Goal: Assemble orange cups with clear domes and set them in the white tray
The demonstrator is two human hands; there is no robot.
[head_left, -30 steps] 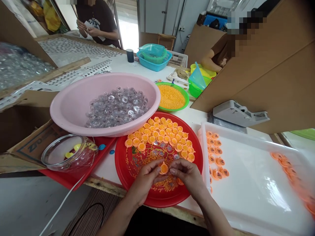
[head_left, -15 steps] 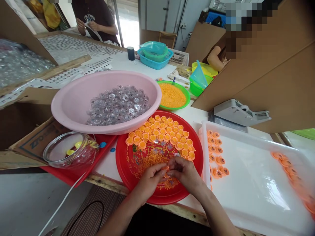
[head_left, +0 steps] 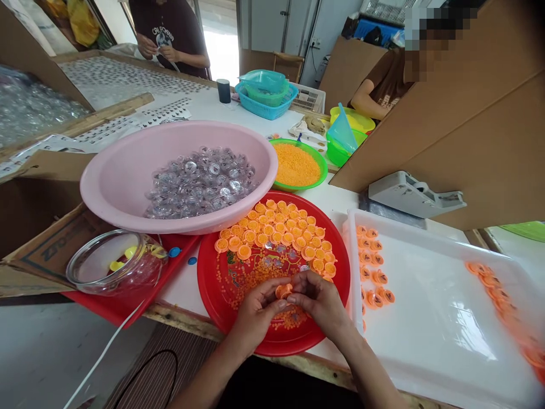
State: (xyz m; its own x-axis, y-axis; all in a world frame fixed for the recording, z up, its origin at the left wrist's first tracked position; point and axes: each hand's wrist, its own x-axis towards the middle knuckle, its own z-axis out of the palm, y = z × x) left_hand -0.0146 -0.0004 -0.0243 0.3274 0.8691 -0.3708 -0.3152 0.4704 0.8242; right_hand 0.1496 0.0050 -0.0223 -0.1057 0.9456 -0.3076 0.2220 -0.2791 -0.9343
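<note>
Over the front of a round red tray [head_left: 208, 309], my two hands meet at a small orange plastic piece [head_left: 283, 291], cup-shaped with a flared rim. My left hand [head_left: 260, 307] pinches it from the left with thumb and fingers. From the other side my right hand [head_left: 320, 298] closes thumb and fingertips at its right edge. Behind them on the tray sit many orange cup-shaped pieces [head_left: 276, 227], open side up. Small orange beads [head_left: 251, 278] and a few clear discs lie scattered in front of those pieces.
A pink basin [head_left: 110, 187] of clear round caps [head_left: 204, 182] overhangs the tray's back left. Behind is a green bowl [head_left: 321, 179] of orange beads. At right, a white tray [head_left: 426, 295] holds finished-looking orange pieces [head_left: 374, 298]. Two people work beyond cardboard and tables.
My left fingers have opened a little around the orange piece, so more of it shows. The view has shifted slightly, and the person at back right has leaned, with more of the arm showing.
</note>
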